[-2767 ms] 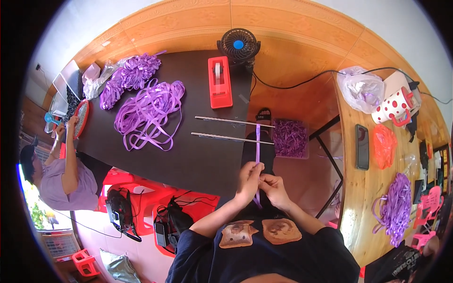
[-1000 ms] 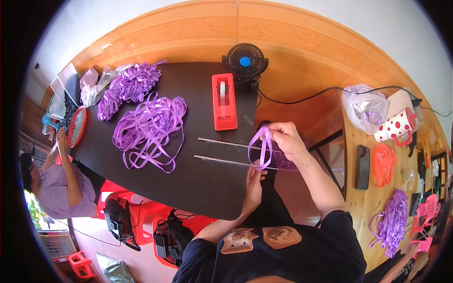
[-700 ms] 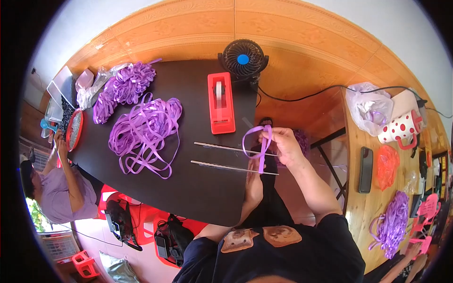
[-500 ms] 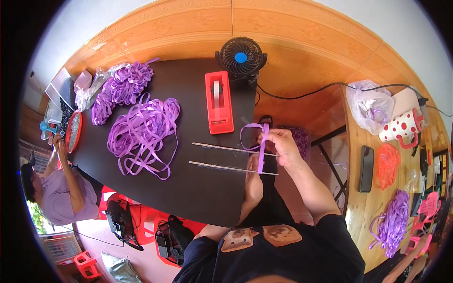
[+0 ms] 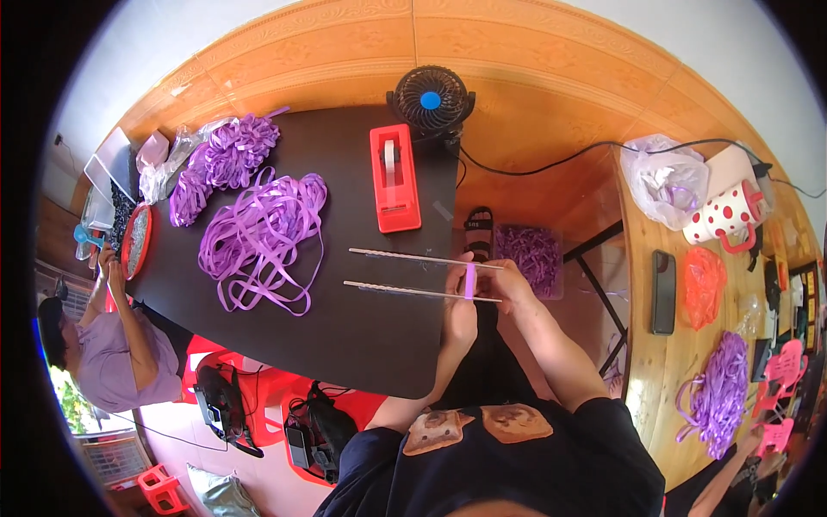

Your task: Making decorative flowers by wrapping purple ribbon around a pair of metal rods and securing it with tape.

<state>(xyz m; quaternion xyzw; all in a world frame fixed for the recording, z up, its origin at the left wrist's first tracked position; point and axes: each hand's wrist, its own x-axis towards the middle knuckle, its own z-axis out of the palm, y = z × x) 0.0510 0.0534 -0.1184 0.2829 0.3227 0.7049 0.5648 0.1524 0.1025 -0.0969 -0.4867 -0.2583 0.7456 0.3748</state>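
Note:
Both my hands meet at the right edge of the black table (image 5: 345, 345). My left hand (image 5: 459, 303) and my right hand (image 5: 506, 284) pinch a short purple ribbon strip (image 5: 469, 280) wrapped across two thin rods (image 5: 413, 274) that lie parallel on the table and stick out past its edge. A loose heap of purple ribbon (image 5: 258, 237) lies to the left. A clear box of purple ribbon pieces (image 5: 530, 254) sits just beyond my right hand.
A red tape dispenser (image 5: 394, 177) and a small black fan (image 5: 429, 99) stand at the table's far side. Finished purple bows (image 5: 224, 155) pile at far left. Another person (image 5: 112, 353) sits at left. A wooden bench (image 5: 680, 345) at right holds a phone, bags and ribbon.
The ribbon loop I held up above the rods has come down and is now pulled tight around them. Both hands have closed in on the rod ends.

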